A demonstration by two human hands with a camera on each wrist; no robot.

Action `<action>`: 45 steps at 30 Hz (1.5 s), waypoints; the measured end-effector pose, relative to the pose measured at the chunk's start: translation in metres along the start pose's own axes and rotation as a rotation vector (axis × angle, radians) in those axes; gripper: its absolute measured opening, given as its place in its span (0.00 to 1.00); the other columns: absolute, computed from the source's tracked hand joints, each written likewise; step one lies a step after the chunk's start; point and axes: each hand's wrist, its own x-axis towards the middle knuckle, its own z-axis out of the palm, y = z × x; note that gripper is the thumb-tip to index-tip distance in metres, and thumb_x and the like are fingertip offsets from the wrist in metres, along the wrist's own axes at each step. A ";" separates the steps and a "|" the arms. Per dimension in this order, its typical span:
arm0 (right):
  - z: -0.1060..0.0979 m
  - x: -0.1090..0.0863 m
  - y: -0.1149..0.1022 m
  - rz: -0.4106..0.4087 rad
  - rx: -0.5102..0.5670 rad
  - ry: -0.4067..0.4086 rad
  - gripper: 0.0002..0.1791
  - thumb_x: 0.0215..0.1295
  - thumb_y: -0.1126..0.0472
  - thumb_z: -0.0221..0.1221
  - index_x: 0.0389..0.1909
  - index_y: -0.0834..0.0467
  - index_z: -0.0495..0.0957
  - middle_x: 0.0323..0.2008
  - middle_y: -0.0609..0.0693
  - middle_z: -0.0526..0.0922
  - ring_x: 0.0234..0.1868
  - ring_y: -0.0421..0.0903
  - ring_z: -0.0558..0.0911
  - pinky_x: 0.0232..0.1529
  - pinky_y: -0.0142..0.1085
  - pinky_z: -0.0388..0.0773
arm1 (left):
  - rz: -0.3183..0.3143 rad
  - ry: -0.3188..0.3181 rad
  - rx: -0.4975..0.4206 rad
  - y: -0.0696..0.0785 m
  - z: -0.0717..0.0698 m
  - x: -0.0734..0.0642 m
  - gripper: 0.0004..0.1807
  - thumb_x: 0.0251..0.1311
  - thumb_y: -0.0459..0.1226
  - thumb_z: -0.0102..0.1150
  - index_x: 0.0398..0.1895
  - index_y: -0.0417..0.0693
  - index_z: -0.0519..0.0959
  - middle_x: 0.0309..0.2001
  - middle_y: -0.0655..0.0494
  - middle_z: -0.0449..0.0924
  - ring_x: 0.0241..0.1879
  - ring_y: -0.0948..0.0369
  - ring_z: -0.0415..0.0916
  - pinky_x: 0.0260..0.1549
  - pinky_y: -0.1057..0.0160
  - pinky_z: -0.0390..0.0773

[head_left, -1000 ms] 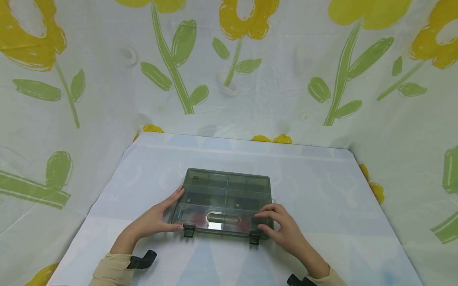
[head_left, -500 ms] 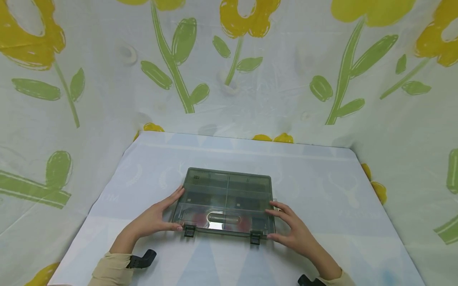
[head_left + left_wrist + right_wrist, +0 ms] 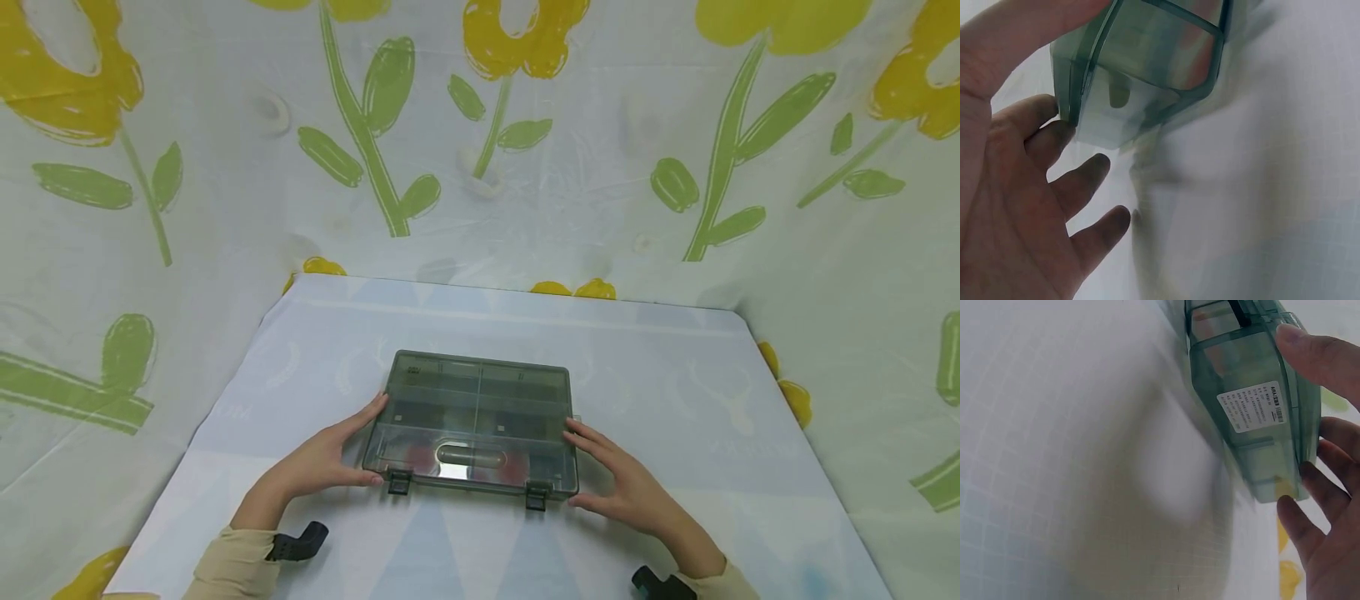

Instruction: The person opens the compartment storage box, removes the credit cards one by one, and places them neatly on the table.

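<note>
A see-through grey-green plastic storage box (image 3: pixel 438 404) with dividers lies flat on the table, lid down. Two dark clasps, a left clasp (image 3: pixel 399 482) and a right clasp (image 3: pixel 536 496), jut from its front edge. Reddish contents show dimly through the front section. My left hand (image 3: pixel 318 461) touches the box's left side, fingertips along the lid's edge and thumb at the front corner. On the opposite side, my right hand (image 3: pixel 626 483) has its fingertips at the lid's right edge and its thumb near the front corner. A white printed label (image 3: pixel 1252 406) shows on the box's right end.
The box stands on a table with a pale blue patterned cloth (image 3: pixel 660 375). Behind and beside it hang white curtains (image 3: pixel 585 183) printed with yellow flowers and green leaves. Dark wrist mounts, such as the left mount (image 3: pixel 300 543), stick out from both sleeves.
My right hand has moved off the lid's front right corner, out to the right side of the box, its fingers spreading. The left hand has stayed at the left side.
</note>
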 end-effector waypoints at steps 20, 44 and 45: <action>-0.006 0.000 -0.001 -0.063 -0.043 0.056 0.47 0.52 0.48 0.77 0.72 0.58 0.70 0.75 0.46 0.67 0.73 0.42 0.67 0.64 0.38 0.76 | -0.005 0.011 0.028 0.005 -0.002 -0.002 0.62 0.48 0.59 0.77 0.83 0.56 0.51 0.79 0.45 0.52 0.73 0.37 0.58 0.62 0.31 0.69; -0.043 0.018 -0.014 -0.018 0.075 0.092 0.34 0.58 0.56 0.74 0.66 0.60 0.77 0.68 0.49 0.76 0.62 0.47 0.80 0.56 0.45 0.83 | 0.040 0.129 -0.157 0.015 -0.020 0.004 0.43 0.61 0.45 0.71 0.77 0.48 0.62 0.77 0.46 0.60 0.73 0.36 0.58 0.62 0.23 0.60; -0.045 0.020 -0.014 -0.022 0.080 0.099 0.33 0.59 0.57 0.74 0.65 0.60 0.78 0.67 0.50 0.77 0.61 0.46 0.81 0.56 0.44 0.83 | 0.043 0.134 -0.171 0.016 -0.021 0.004 0.41 0.62 0.44 0.70 0.76 0.48 0.63 0.77 0.46 0.60 0.73 0.35 0.58 0.62 0.23 0.60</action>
